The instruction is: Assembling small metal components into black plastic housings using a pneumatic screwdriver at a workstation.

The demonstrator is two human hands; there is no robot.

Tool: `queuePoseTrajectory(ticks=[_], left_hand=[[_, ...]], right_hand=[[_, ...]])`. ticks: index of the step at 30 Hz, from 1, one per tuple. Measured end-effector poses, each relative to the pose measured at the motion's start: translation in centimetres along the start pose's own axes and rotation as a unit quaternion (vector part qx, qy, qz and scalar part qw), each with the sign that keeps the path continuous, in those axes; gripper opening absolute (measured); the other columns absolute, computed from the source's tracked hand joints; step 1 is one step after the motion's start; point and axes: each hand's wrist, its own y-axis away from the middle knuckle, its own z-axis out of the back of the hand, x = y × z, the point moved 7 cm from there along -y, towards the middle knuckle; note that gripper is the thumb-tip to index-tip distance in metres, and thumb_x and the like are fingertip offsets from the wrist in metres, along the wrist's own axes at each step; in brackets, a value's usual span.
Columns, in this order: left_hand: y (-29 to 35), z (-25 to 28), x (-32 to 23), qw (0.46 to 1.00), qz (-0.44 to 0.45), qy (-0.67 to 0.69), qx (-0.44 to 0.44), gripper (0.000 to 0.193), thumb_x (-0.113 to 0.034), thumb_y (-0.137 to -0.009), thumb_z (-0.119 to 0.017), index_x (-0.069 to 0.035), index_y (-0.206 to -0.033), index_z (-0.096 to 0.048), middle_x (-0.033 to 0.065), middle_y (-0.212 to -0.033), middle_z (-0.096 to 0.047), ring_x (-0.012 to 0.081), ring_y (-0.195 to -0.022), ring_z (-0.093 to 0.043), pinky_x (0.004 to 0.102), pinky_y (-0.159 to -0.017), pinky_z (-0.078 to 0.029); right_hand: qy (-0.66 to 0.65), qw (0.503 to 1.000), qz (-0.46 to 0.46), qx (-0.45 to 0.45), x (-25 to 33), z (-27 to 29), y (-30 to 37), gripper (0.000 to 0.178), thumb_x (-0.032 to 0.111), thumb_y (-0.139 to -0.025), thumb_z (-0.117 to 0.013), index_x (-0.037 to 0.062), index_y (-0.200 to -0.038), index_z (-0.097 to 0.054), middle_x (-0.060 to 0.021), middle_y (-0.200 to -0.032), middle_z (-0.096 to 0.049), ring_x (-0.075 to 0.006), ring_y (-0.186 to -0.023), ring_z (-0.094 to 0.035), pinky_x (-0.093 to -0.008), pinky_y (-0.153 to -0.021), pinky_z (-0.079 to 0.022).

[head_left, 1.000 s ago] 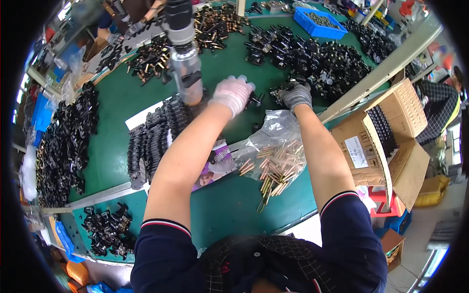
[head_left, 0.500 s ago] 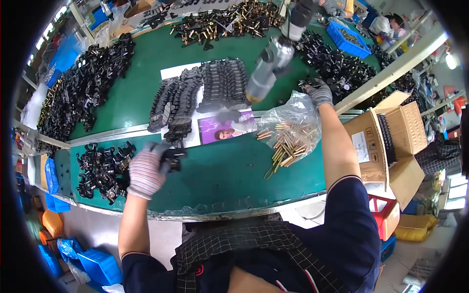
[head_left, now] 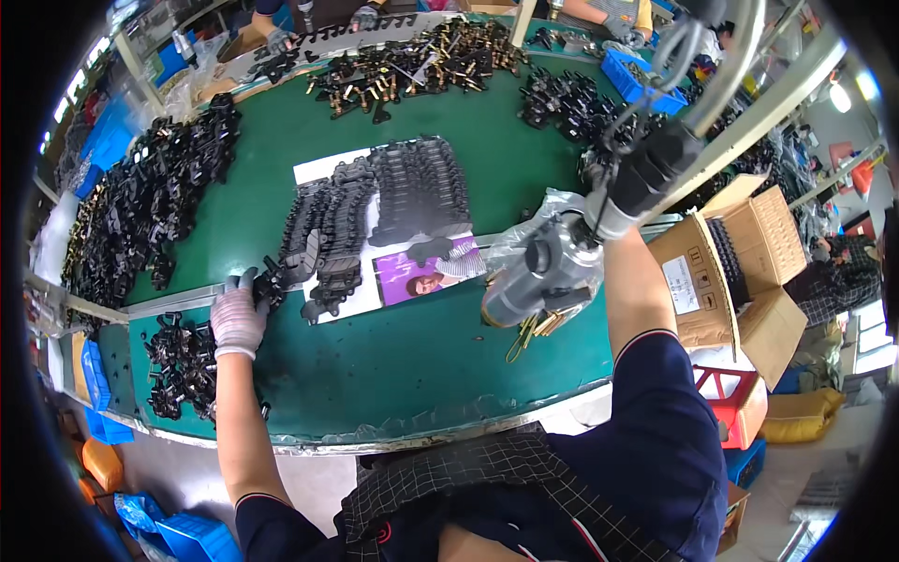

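Note:
My left hand (head_left: 238,320), in a pale striped knit glove, rests above the small pile of black metal parts (head_left: 178,365) at the left of the green table. Its fingers close on a black metal part (head_left: 271,284) beside the thumb. My right forearm (head_left: 637,281) reaches across the right side of the table. A hanging power driver (head_left: 543,272), grey with a black upper section, covers most of my right hand, so its fingers are hidden. Under the driver lies a clear plastic bag (head_left: 524,239) with copper-coloured pins (head_left: 552,321) spilling out.
Rows of black parts (head_left: 417,187) lie on white paper beside a purple picture card (head_left: 398,281). Larger heaps (head_left: 150,201) stand far left and right. An open cardboard box (head_left: 693,281) sits at the right, a slanted post (head_left: 749,122) above it. Co-workers' gloved hands (head_left: 365,17) show across the table.
My left hand has moved left with the black part. The driver has swung nearer and to the right, over the bag, and now hides my right hand. The view has shifted slightly.

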Motion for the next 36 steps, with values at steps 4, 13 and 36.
queuePoseTrajectory(ticks=[4,13,36], left_hand=[[3.6,4.4,-2.6,0.981,-0.088,0.017,-0.17,0.056,-0.021,-0.076,-0.07,-0.01,-0.128,-0.051,0.0198,-0.117,-0.055,0.0378,-0.112,-0.052,0.0499,-0.096,-0.041],[11.9,-0.3,-17.1,0.671,-0.132,0.704,0.195,0.044,-0.016,-0.085,-0.061,-0.001,-0.126,-0.052,0.0149,-0.122,-0.058,0.0249,-0.111,-0.055,0.0351,-0.095,-0.043],[10.6,4.2,-4.1,0.898,-0.031,0.3,-0.321,0.037,-0.006,-0.08,-0.06,-0.002,-0.117,-0.055,0.0214,-0.111,-0.059,0.0338,-0.1,-0.059,0.0395,-0.092,-0.046]], right_hand=[[-0.626,0.764,-0.099,-0.117,-0.5,6.1,8.7,0.051,0.042,-0.077,-0.069,0.0007,-0.107,-0.066,-0.0162,-0.104,-0.067,-0.0261,-0.095,-0.063,-0.0335,-0.089,-0.048],[-0.474,0.755,0.422,0.167,18.5,14.3,41.8,0.057,0.019,-0.075,-0.075,0.0002,-0.124,-0.052,-0.0101,-0.111,-0.063,-0.0197,-0.102,-0.06,-0.0329,-0.093,-0.047],[-0.035,0.92,0.39,-0.028,29.1,5.9,31.8,0.041,0.027,-0.079,-0.069,0.0071,-0.114,-0.061,-0.0166,-0.118,-0.057,-0.0345,-0.103,-0.059,-0.0396,-0.091,-0.047]])
